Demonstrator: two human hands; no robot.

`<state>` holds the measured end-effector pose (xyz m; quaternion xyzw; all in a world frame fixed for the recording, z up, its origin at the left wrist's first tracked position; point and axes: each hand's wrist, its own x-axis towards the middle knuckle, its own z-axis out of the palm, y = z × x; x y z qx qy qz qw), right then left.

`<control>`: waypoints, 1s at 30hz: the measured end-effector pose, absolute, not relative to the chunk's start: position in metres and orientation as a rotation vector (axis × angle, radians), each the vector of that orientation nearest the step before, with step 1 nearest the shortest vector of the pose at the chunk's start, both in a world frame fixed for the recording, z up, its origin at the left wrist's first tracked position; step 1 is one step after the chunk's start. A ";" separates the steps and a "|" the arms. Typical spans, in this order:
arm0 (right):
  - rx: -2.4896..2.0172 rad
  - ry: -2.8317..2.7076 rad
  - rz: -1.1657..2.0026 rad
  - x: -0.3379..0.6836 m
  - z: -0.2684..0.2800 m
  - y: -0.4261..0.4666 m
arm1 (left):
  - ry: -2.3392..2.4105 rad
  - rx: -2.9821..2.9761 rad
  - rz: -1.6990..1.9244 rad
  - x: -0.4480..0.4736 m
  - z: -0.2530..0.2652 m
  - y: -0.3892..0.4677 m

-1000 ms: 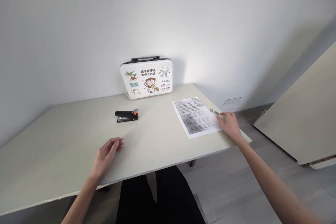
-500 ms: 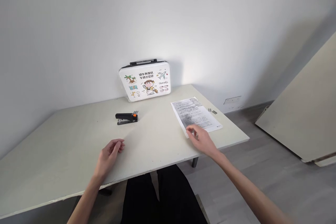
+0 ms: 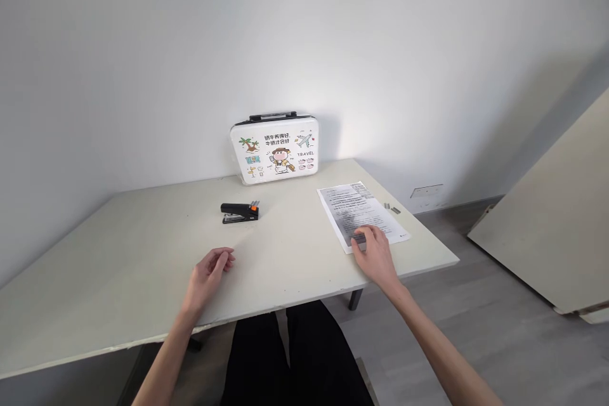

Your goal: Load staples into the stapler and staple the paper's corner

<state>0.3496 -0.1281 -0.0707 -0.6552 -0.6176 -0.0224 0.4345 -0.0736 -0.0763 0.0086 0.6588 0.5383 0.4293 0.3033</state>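
Note:
My left hand (image 3: 209, 276) rests on the tabletop near its front edge, fingers loosely curled inward, with nothing visible in them. Beyond it lies a black stapler (image 3: 239, 212) with an orange part at its right end, apart from the hand. My right hand (image 3: 377, 255) is over the near edge of a printed sheet of paper (image 3: 354, 206), thumb and fingers apart and bent downward. Whether its fingertips touch the paper I cannot tell. Two small grey strips, which look like staples (image 3: 391, 208), lie just right of the sheet.
A white case (image 3: 276, 151) with cartoon prints and a black handle stands at the back of the white table (image 3: 143, 247), by the wall. The table's right edge is close to the paper. A pale panel (image 3: 547, 216) stands at the far right, with a wall socket plate (image 3: 427, 191) nearby.
My right hand has moved a little to the right over the paper, its fingers now pointing more forward and down. My left hand stays curled. The whole view has shifted slightly.

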 end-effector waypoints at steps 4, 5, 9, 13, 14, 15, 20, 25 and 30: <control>-1.698 -1.518 -0.102 0.349 -0.075 -0.128 | 1.410 1.744 1.138 -0.078 0.002 -0.074; -1.706 -1.520 -0.105 0.348 -0.076 -0.128 | 1.410 1.745 1.136 -0.080 0.000 -0.073; -1.731 -1.527 -0.115 0.347 -0.079 -0.127 | 1.412 1.752 1.125 -0.084 -0.004 -0.072; -1.739 -1.522 -0.126 0.346 -0.082 -0.126 | 1.421 1.727 1.125 -0.083 0.000 -0.074; -1.738 -1.523 -0.129 0.346 -0.083 -0.125 | 1.426 1.719 1.127 -0.082 0.001 -0.075; -1.738 -1.524 -0.131 0.346 -0.083 -0.125 | 1.429 1.713 1.131 -0.081 0.002 -0.075; -1.776 -1.530 -0.135 0.344 -0.083 -0.123 | 1.409 1.707 1.144 -0.081 0.002 -0.074; -1.841 -1.557 -0.124 0.339 -0.081 -0.124 | 1.430 1.745 1.118 -0.083 0.002 -0.076; -1.871 -1.602 -0.107 0.337 -0.077 -0.125 | 1.482 1.761 1.084 -0.082 0.007 -0.079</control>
